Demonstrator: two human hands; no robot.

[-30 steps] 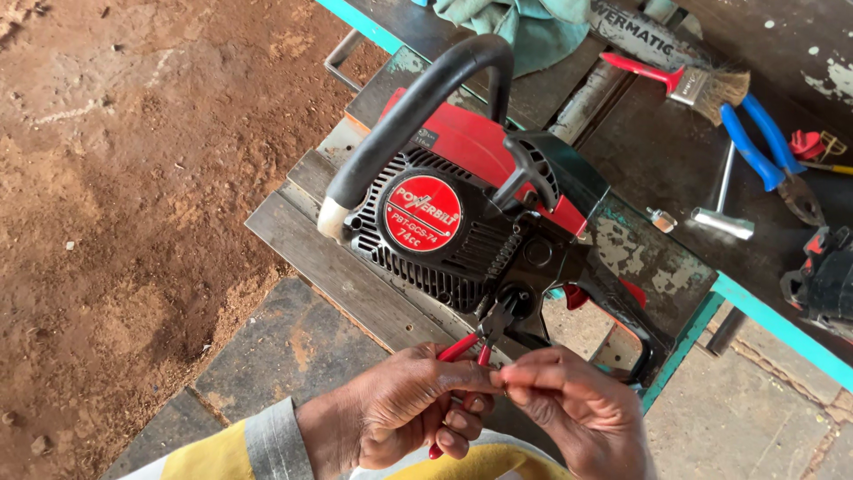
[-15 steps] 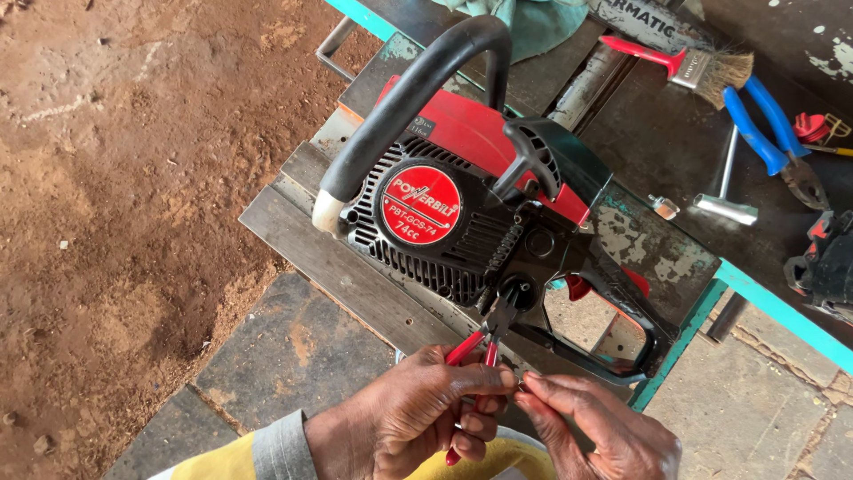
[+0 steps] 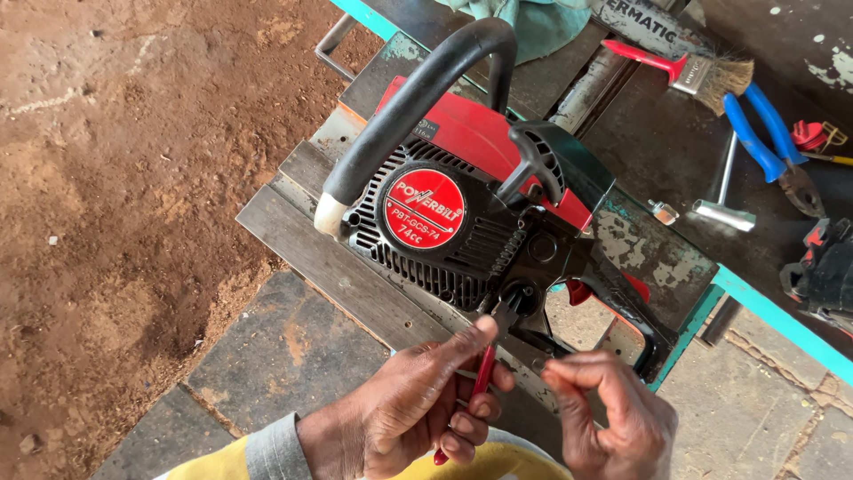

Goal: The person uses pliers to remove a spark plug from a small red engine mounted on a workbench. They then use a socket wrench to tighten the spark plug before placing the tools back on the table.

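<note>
A red and black chainsaw body (image 3: 480,204) with a curved black handle (image 3: 409,98) lies on a worn workbench (image 3: 649,258). My left hand (image 3: 409,409) grips small red-handled pliers (image 3: 480,382), their jaws pushed into a round opening (image 3: 515,298) low on the black housing. My right hand (image 3: 613,418) hovers just right of the pliers, thumb and fingers pinched together; whether something tiny sits between them is too small to tell.
On the bench behind lie blue-handled pliers (image 3: 769,133), a red-handled brush (image 3: 684,67), a metal T-shaped wrench (image 3: 724,209), a green cloth (image 3: 533,22) and a black part (image 3: 822,271). Bare dirt ground (image 3: 115,178) spreads to the left, stone slabs (image 3: 284,347) below.
The view has shifted closer to the saw. My left hand has pushed the pliers up into the housing opening, and my right hand has drawn a little away from them.
</note>
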